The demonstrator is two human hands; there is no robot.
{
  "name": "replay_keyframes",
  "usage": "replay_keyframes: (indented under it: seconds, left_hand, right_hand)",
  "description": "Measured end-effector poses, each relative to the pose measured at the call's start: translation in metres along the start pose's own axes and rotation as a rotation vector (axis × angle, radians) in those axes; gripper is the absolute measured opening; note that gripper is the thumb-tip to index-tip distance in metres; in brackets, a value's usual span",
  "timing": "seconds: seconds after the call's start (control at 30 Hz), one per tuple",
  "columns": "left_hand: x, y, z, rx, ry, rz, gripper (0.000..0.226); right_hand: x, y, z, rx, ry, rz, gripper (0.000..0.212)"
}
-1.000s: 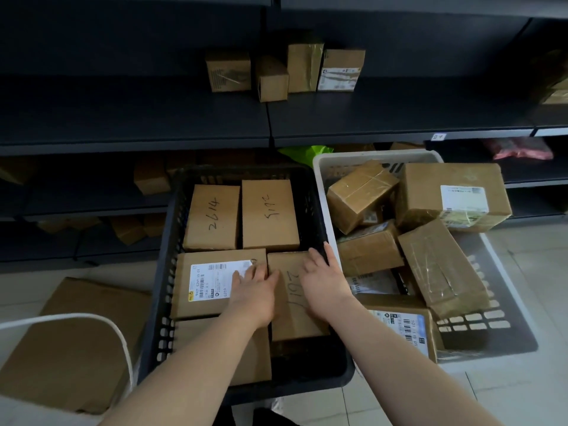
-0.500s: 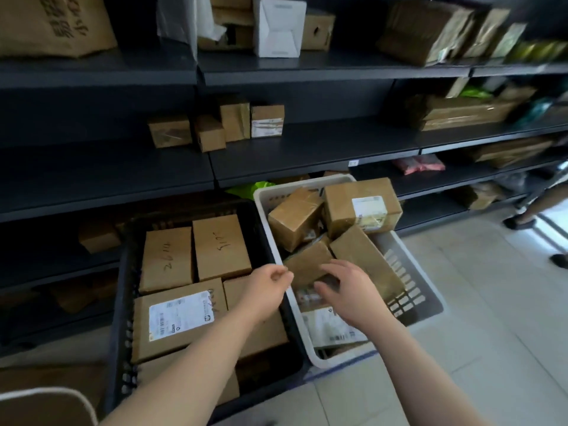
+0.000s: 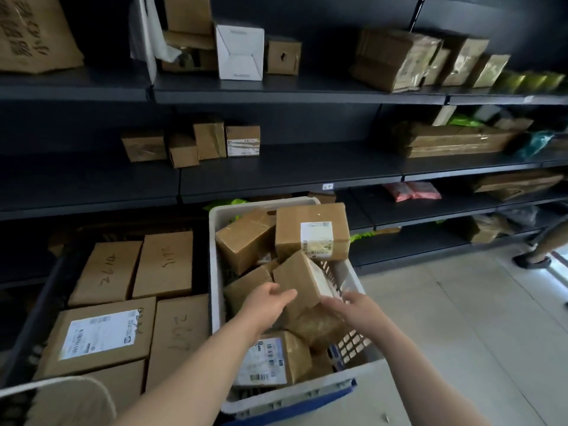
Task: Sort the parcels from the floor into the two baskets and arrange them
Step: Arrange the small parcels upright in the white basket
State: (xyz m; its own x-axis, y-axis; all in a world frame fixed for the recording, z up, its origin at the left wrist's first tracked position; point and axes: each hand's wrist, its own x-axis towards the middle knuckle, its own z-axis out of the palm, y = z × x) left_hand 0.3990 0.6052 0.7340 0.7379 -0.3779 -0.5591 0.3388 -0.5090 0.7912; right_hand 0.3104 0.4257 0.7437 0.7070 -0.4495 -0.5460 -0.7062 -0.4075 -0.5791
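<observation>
A white basket [image 3: 216, 272] in the middle holds several brown parcels in a jumble. Both my hands are over it, one on each side of a tilted brown parcel [image 3: 299, 279]. My left hand [image 3: 272, 299] touches the parcel's left side with relaxed fingers. The fingertips of my right hand [image 3: 350, 305] are at its lower right corner. A labelled parcel [image 3: 312, 230] lies at the basket's far end and another labelled parcel [image 3: 270, 358] at its near end. To the left, a black basket [image 3: 46, 305] holds flat parcels laid side by side, some with handwritten numbers.
Dark shelving [image 3: 276, 176] with more boxes runs along the back, close behind both baskets. Pale floor tiles [image 3: 461, 333] lie to the right. Another person's foot in a dark shoe [image 3: 530, 261] stands at the far right. A white strap [image 3: 61, 382] crosses the lower left corner.
Both my hands left the flat parcels in the black basket and moved right into the white basket, to either side of the tilted parcel. My view swung up and to the right.
</observation>
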Motion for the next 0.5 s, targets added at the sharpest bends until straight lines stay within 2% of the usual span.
replay_keyframes:
  seconds: [0.07,0.17,0.27,0.3,0.37,0.43,0.5]
  left_hand:
    - [0.009,0.006,0.021,-0.038,0.069,-0.028,0.064]
    - [0.017,0.012,0.041,-0.052,0.163,-0.054,0.064]
    - [0.018,0.008,0.05,-0.023,0.143,-0.1,0.091]
    - [0.018,0.007,0.053,-0.03,0.14,-0.11,0.104]
    - [0.018,0.01,0.057,-0.018,0.146,-0.132,0.119]
    - [0.022,0.014,0.06,0.007,0.162,-0.156,0.123]
    - [0.026,0.018,0.065,0.035,0.187,-0.176,0.125]
  right_hand:
    - [0.013,0.009,-0.007,0.034,-0.117,-0.017,0.08]
    - [0.034,0.019,-0.016,0.075,-0.254,-0.04,0.102]
    - [0.054,0.028,-0.018,0.092,-0.322,-0.076,0.106]
    - [0.055,0.026,-0.022,0.11,-0.344,-0.079,0.1]
    - [0.058,0.021,-0.027,0.156,-0.392,-0.062,0.074]
    - [0.062,0.018,-0.031,0.208,-0.43,-0.028,0.045]
    - [0.066,0.018,-0.033,0.258,-0.43,0.0,0.036]
